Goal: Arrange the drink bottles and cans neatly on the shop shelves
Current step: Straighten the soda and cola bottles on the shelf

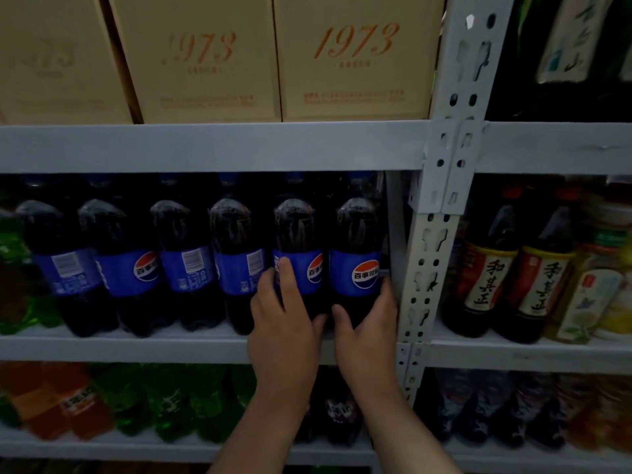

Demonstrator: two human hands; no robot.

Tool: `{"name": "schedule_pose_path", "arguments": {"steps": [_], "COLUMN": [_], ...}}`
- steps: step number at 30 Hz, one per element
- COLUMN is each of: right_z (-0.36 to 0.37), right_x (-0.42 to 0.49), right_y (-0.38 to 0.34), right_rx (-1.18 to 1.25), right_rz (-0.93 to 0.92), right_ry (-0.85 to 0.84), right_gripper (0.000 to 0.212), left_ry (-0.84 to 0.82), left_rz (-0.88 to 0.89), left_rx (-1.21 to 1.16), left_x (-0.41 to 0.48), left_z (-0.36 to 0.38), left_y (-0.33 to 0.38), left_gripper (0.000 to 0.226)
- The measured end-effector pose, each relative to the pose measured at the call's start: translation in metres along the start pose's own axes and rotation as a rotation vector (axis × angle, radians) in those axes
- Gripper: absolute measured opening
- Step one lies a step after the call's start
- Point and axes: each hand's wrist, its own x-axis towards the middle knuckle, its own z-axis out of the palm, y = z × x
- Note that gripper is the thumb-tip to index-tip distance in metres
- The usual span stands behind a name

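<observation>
Several dark cola bottles with blue labels stand in a row on the middle grey shelf (136,348). My left hand (285,323) wraps the lower body of the second bottle from the right (298,230), fingers over its label. My right hand (367,323) grips the base of the rightmost cola bottle (359,234), which stands against the shelf upright. Both bottles are upright and rest on the shelf.
Beige "1973" boxes (355,59) fill the shelf above. A perforated grey upright (431,254) divides the bays; dark tea bottles (485,268) stand to its right. Green bottles (20,285) sit at the far left. Orange and green bottles (164,401) line the shelf below.
</observation>
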Motion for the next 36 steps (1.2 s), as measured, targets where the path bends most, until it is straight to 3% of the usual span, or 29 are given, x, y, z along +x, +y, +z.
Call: {"name": "schedule_pose_path", "arguments": {"steps": [8, 14, 18, 24, 27, 31, 36], "right_z": [0.004, 0.001, -0.006, -0.001, -0.002, 0.001, 0.005], "right_x": [-0.007, 0.002, 0.007, 0.001, -0.001, 0.006, 0.01], "right_y": [-0.01, -0.018, -0.013, -0.011, -0.01, -0.011, -0.01], "right_rx": [-0.03, 0.004, -0.057, -0.238, -0.268, -0.034, -0.102], "right_rz": [0.035, -0.008, -0.028, -0.071, -0.136, -0.083, -0.084], "right_ry": [0.099, 0.032, 0.039, 0.155, 0.156, 0.098, 0.154], "right_gripper": [0.082, 0.08, 0.078, 0.082, 0.077, 0.069, 0.082], "left_ry": [0.114, -0.022, -0.125, -0.136, -0.133, -0.14, -0.117], "left_rz": [-0.001, -0.054, 0.063, -0.04, -0.045, -0.021, -0.013], "left_rx": [-0.138, -0.299, -0.112, 0.122, 0.032, -0.054, -0.115], "left_x": [-0.004, -0.001, 0.01, 0.021, 0.017, 0.016, 0.015], "left_z": [0.013, 0.006, -0.005, -0.011, -0.009, -0.009, -0.019], "left_y": [-0.009, -0.013, -0.015, -0.007, -0.011, -0.011, -0.008], "left_gripper": [0.114, 0.116, 0.109, 0.12, 0.115, 0.113, 0.111]}}
